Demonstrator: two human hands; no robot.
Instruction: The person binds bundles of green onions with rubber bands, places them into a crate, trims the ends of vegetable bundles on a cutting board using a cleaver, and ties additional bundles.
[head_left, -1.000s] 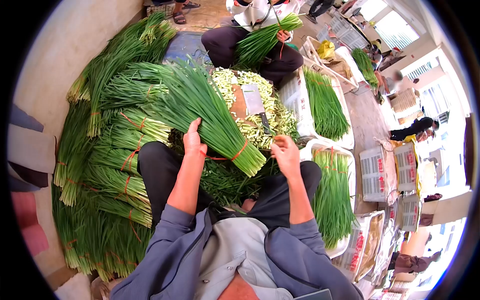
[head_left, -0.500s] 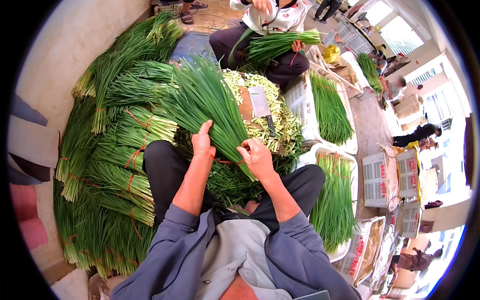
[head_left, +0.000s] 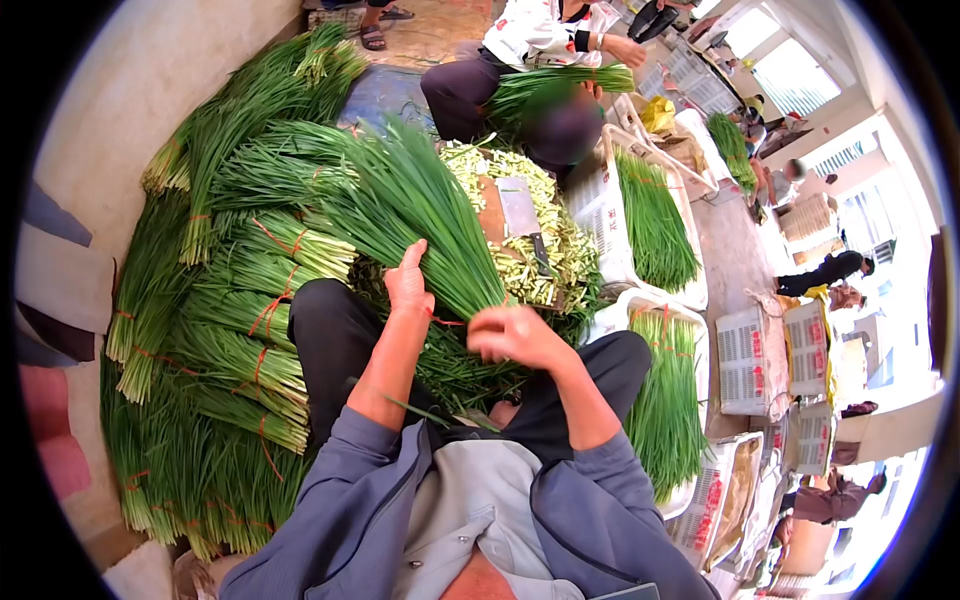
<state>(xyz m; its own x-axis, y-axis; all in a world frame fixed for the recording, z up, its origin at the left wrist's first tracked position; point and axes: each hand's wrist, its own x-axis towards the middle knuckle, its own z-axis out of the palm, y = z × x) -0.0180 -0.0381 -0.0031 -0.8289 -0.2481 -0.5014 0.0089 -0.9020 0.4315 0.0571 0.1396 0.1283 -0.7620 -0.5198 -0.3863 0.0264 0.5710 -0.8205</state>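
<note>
My left hand point(head_left: 408, 287) is closed around a large bunch of green garlic chives point(head_left: 430, 215), its leaf tips pointing up and left. A red tie shows by the bunch's lower end. My right hand point(head_left: 518, 336) hovers over that lower end, its curled fingers smeared by motion; whether they hold anything is unclear. Over my lap lies or falls a loose green leaf point(head_left: 425, 412). Beyond the bunch, a cleaver point(head_left: 517, 205) with a dark handle rests on a wooden board point(head_left: 492, 212) amid chopped pale stem ends point(head_left: 545, 285).
Tied chive bunches point(head_left: 225, 330) are piled at my left, against the wall. At my right stand white crates point(head_left: 612, 305) filled with chives. Opposite sits a co-worker point(head_left: 530, 40) with another bunch across the lap. More crates point(head_left: 745, 360) and people are farther right.
My right hand has come away from the bunch's side and lower. A loose leaf has appeared above my lap. The co-worker's arm has swung out to the right, and their head has dipped into view.
</note>
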